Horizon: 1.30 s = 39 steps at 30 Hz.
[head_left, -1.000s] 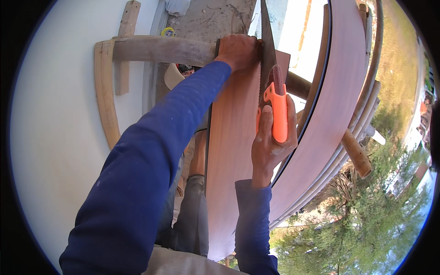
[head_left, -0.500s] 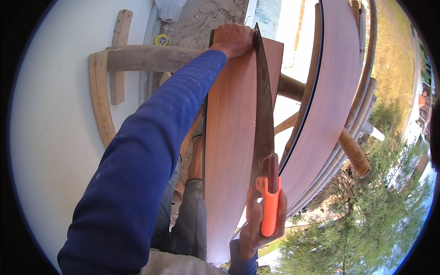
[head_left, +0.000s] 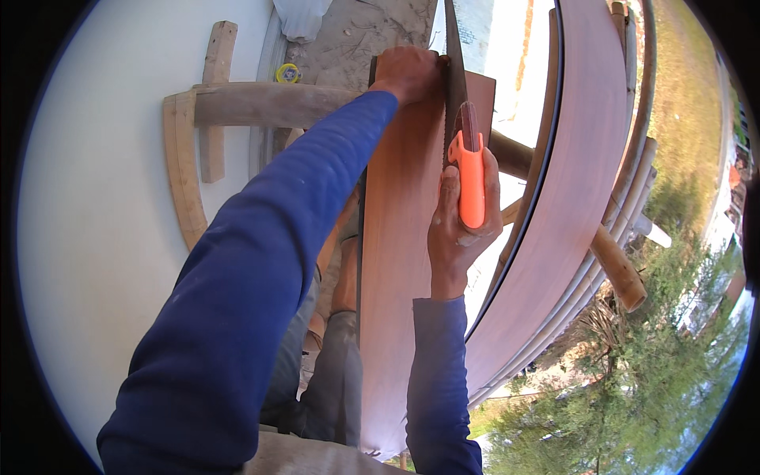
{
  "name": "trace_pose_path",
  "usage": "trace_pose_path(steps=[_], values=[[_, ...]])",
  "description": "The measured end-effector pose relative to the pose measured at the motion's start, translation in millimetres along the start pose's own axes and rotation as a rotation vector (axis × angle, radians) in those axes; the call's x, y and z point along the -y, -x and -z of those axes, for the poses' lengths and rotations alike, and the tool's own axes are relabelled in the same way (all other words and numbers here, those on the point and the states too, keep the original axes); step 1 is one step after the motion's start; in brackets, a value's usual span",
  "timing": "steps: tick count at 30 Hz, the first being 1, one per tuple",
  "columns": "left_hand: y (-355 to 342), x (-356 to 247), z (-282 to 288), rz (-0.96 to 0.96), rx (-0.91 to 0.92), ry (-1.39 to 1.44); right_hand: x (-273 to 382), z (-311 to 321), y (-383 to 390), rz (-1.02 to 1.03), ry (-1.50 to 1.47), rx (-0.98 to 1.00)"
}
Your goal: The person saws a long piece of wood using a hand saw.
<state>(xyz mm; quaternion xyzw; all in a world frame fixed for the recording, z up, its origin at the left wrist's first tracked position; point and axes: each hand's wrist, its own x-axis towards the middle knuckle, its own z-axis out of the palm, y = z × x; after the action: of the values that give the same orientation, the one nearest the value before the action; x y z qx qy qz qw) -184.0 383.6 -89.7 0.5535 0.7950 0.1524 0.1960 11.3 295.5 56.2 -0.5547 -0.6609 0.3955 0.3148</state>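
My right hand [head_left: 457, 249] is closed round the orange handle of a handsaw [head_left: 473, 186]. The toothed blade points away from me along the right side of a reddish-brown wooden board [head_left: 396, 261], and its tip runs past the board's far end. Over that far end my left hand [head_left: 410, 73] is closed, gripping the board just left of the blade; its fingertips are hidden. To the right of the blade, a darker brown part [head_left: 484, 99] shows at the far end. Whether it is one piece with the board, I cannot tell.
A second long reddish-brown panel [head_left: 566, 182] with a black edge lies to the right, over round wooden poles [head_left: 617, 269]. At left, a timber frame [head_left: 273, 104] stands by a white wall [head_left: 95, 222]. A yellow roll [head_left: 287, 73] lies on the ground.
My right hand has pushed the saw forward, away from me, so the handle is much nearer my left hand and the blade reaches farther past the board's end. My left hand keeps its grip.
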Motion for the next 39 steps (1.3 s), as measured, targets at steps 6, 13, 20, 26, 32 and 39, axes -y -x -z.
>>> trace_pose_path(steps=[6,13,20,26,32,39], values=[[5,4,4,0.079,0.06,-0.068,38,37,25,-0.173,-0.009,0.064],[1,-5,4,0.108,0.023,0.02,93,125,134,-0.266,0.092,-0.004],[3,-5,7,0.088,0.028,0.017,28,71,94,-0.221,0.003,0.002],[-1,-18,11,0.089,0.052,-0.012,-13,8,10,0.0,0.008,-0.016],[-5,2,1,0.061,0.066,-0.065,14,9,5,0.056,0.081,0.012],[3,-12,4,0.113,0.09,-0.046,78,70,49,-0.35,0.071,0.037]])
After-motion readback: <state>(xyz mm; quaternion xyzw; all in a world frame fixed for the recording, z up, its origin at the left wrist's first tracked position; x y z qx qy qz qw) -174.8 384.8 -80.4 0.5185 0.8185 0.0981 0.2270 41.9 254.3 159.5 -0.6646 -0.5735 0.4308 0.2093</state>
